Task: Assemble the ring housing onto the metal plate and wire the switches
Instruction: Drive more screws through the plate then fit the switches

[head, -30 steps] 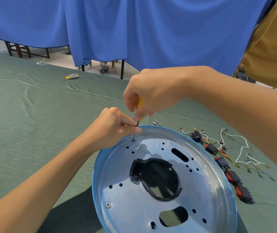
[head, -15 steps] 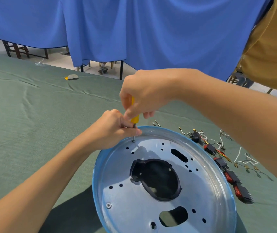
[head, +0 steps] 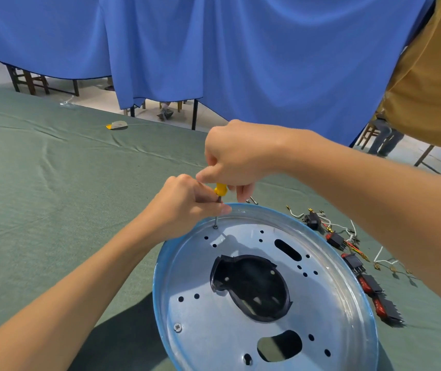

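On the green-covered desk [head: 53, 196], directly before the person, a round metal plate [head: 321, 311] with a blue rim lies dished side up. The black ring housing [head: 251, 287] shows through the plate's large central opening, beneath the sheet metal. From above, the right hand [head: 238, 156] is closed around the yellow handle of a screwdriver [head: 219, 189], which stands nearly upright. The left hand [head: 184, 202] pinches the dark shaft just below the handle, its thumb tip just beside the plate's far rim. The screwdriver tip meets a screw [head: 215, 226] set in a hole near the far-left edge of the plate. A second screw [head: 177, 327], seated flush, sits near the lower-left edge. Two loose screws [head: 252, 200] lie on the cloth just beyond the far rim. Right of the plate, a row of black-and-red switches [head: 353, 263] runs along the desk, with white wires [head: 382, 257] tangled among and beside them; the right forearm hides part of this group. A small yellow-and-grey object [head: 117, 125] lies well apart, near the desk's far edge. A blue curtain [head: 240, 62] hangs behind, and another person's mustard-coloured garment [head: 428, 89] fills the upper right corner.
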`<act>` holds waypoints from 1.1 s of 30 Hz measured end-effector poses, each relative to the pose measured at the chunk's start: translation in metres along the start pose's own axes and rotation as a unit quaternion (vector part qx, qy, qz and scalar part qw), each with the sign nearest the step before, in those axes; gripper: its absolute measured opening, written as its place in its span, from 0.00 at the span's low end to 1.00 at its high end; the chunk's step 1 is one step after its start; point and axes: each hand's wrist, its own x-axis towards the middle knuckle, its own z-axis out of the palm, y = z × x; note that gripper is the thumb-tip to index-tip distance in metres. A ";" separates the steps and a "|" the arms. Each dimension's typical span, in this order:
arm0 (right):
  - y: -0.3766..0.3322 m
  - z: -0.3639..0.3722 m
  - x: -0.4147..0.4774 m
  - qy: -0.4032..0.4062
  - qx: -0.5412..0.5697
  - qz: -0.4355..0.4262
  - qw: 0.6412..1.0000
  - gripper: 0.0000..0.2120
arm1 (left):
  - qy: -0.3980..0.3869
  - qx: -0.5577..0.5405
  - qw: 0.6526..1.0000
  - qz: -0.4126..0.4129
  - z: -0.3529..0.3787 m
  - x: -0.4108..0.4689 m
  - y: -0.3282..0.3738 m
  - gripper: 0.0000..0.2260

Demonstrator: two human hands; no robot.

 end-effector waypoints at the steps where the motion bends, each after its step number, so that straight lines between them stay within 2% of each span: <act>1: 0.002 -0.002 -0.001 0.001 -0.003 -0.017 1.000 0.13 | -0.003 -0.010 1.000 0.001 -0.001 0.000 -0.001 0.13; 4: 0.005 -0.005 -0.005 0.005 -0.016 -0.062 0.998 0.05 | -0.022 -0.019 0.999 0.012 -0.004 0.000 -0.003 0.11; 8: 0.007 0.003 -0.002 0.031 -0.051 -0.034 0.998 0.16 | -0.059 -0.006 0.998 0.037 -0.002 -0.002 -0.005 0.14; 10: 0.008 0.004 -0.002 0.032 -0.041 -0.015 0.999 0.18 | -0.065 0.002 0.997 0.043 -0.001 -0.002 -0.005 0.15; 12: 0.008 0.001 -0.003 -0.001 -0.020 -0.003 1.000 0.18 | -0.070 0.005 0.997 0.042 -0.001 -0.001 -0.006 0.14; 16: 0.012 -0.002 -0.005 0.001 -0.030 -0.043 0.999 0.09 | -0.076 0.005 0.996 0.035 -0.003 -0.001 -0.007 0.12; 20: 0.015 0.006 -0.003 -0.005 -0.042 -0.021 0.999 0.19 | -0.091 0.030 0.994 0.046 -0.001 -0.002 -0.004 0.17; 22: 0.014 0.008 -0.002 -0.014 -0.039 -0.007 0.999 0.19 | -0.097 0.032 0.994 0.040 -0.002 -0.002 -0.003 0.12; 24: 0.013 0.006 -0.002 -0.026 -0.042 -0.012 0.999 0.18 | -0.090 0.032 0.995 0.032 -0.002 -0.002 -0.003 0.10; 28: 0.014 -0.003 -0.006 0.010 -0.046 -0.063 0.997 0.05 | -0.085 0.024 0.996 0.030 -0.002 -0.002 -0.002 0.12; 30: 0.014 0.000 -0.005 0.039 -0.039 -0.060 0.997 0.11 | -0.090 0.026 0.995 0.034 -0.002 -0.002 -0.002 0.12; 33: 0.012 0.006 -0.002 0.030 -0.029 -0.037 0.998 0.18 | -0.088 0.029 0.995 0.029 -0.002 -0.002 -0.003 0.11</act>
